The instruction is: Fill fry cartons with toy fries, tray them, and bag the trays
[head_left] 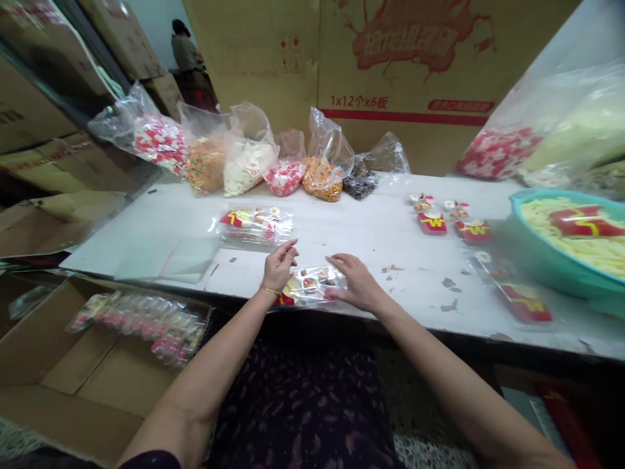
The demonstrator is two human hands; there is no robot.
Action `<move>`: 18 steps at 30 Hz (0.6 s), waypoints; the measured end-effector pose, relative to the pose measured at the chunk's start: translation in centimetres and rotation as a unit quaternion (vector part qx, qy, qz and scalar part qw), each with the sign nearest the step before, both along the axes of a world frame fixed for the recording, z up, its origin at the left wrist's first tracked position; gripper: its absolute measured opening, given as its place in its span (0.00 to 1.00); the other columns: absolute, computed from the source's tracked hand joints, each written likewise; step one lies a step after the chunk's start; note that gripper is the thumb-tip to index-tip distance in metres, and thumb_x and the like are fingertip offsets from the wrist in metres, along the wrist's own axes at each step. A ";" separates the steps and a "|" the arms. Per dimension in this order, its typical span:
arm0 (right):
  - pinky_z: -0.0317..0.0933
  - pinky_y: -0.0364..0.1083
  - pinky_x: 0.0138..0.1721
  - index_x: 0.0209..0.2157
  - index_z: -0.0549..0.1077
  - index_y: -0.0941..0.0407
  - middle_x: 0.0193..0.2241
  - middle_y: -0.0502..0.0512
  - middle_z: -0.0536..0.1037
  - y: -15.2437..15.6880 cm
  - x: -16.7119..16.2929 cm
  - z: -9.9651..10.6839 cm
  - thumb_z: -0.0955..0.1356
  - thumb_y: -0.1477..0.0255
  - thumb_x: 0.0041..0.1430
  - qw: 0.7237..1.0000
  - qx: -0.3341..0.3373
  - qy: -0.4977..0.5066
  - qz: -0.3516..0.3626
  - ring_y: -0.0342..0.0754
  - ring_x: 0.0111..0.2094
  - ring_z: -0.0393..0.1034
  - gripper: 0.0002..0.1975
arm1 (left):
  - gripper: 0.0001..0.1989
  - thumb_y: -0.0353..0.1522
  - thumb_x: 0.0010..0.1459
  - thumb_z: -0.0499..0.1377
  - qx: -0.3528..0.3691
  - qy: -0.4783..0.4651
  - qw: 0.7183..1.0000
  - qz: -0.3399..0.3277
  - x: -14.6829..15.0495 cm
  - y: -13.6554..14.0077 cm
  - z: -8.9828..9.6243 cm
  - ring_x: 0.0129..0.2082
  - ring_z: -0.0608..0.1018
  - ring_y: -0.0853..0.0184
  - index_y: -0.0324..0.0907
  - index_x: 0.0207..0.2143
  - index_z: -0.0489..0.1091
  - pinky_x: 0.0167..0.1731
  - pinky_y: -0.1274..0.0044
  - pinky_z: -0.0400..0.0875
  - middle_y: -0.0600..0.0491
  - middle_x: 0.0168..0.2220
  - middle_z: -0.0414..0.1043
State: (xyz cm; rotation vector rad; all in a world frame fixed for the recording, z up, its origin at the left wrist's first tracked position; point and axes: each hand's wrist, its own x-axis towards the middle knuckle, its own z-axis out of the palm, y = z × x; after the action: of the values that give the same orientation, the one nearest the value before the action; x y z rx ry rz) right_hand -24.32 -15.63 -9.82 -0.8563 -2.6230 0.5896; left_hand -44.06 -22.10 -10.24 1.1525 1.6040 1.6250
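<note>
A clear plastic packet (319,279) lies flat at the table's front edge, with a red and yellow fries-box piece at its left end and several small food-shaped pieces inside. My left hand (279,266) is over the packet's left end, its fingers partly curled and slightly apart, with nothing visible between them. At the right end, my right hand (359,281) has its thumb and fingers around the packet's edge. Just beyond the left hand lies a pile of similar filled packets (256,223).
Bags of small colourful pieces (283,172) line the back of the table (342,218). On the right are a turquoise basin (547,254), loose fries-box pieces (432,223) and another packet (525,303). An open carton (92,371) with filled packets stands lower left. Another person (186,52) is far behind.
</note>
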 end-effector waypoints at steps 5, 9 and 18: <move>0.49 0.58 0.49 0.59 0.51 0.53 0.53 0.65 0.60 0.1 -3.5 -0.1 0.68 0.52 0.39 0.968 0.057 -0.158 0.184 0.61 0.50 0.55 0.46 | 0.16 0.39 0.51 0.57 0.040 -0.107 0.974 0.196 -3.3 -6.3 -0.2 0.21 0.66 0.78 0.40 0.41 0.68 0.26 0.83 0.64 0.58 0.25 0.65; 0.54 0.54 0.45 0.60 0.48 0.53 0.51 0.65 0.60 3.1 -7.1 3.0 0.66 0.52 0.43 0.979 0.064 -0.084 0.174 0.59 0.48 0.57 0.45 | 0.18 0.41 0.47 0.59 0.066 -0.250 0.911 0.321 -5.5 -9.7 -1.0 0.24 0.68 0.79 0.44 0.40 0.64 0.27 0.83 0.64 0.58 0.28 0.65; 0.55 0.57 0.44 0.59 0.51 0.51 0.52 0.66 0.61 9.6 -25.5 6.6 0.65 0.45 0.39 0.971 0.098 -0.175 0.134 0.64 0.50 0.57 0.47 | 0.30 0.51 0.49 0.52 -0.070 -0.353 0.905 0.227 -10.5 -1.8 -0.2 0.54 0.62 0.60 0.53 0.52 0.50 0.41 0.68 0.66 0.47 0.57 0.51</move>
State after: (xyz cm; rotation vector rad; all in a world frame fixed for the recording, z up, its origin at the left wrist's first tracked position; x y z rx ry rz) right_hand -49.81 -6.03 -3.21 -0.5939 -3.0825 0.2488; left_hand -54.57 -23.90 -10.48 0.0503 1.4970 1.8683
